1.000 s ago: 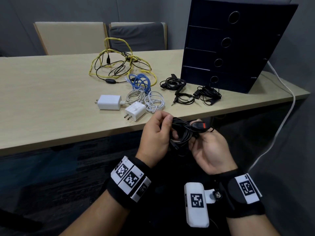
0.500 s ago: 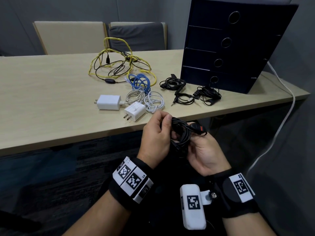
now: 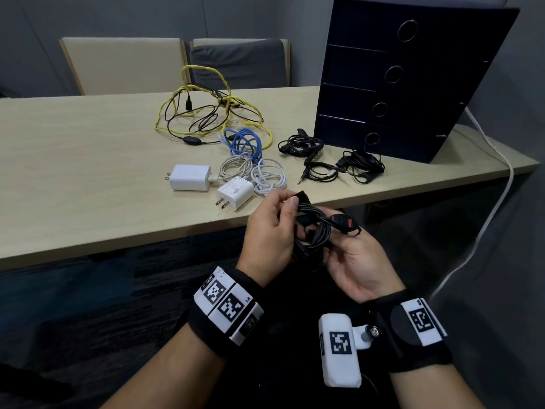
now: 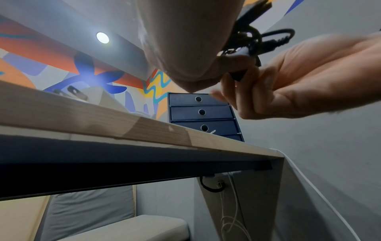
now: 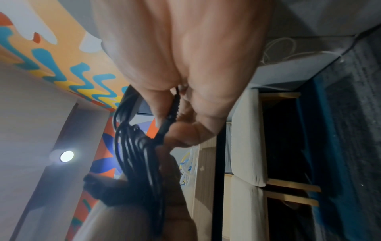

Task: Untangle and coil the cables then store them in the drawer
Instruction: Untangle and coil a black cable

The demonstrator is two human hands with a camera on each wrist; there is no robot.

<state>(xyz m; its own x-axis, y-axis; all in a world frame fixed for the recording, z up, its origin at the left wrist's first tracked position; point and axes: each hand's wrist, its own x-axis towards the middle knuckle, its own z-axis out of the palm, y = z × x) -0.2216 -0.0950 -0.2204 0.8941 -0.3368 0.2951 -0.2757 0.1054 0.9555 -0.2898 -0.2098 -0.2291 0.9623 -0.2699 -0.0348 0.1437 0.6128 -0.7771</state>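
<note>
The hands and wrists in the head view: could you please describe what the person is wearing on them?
Both forearms are bare. The left hand has a black wristband with white square-code tags. The right hand has a black strap with one coded tag, plus a white box-shaped camera bearing a black code.

Matt pale wood-grain table [image 3: 88,160]; glossy white plastic chargers [image 3: 190,177]; matt dark drawer unit [image 3: 413,84]; smooth black cable [image 3: 317,228].

Black cable bundle [image 3: 317,228] (coiled), off-table
</note>
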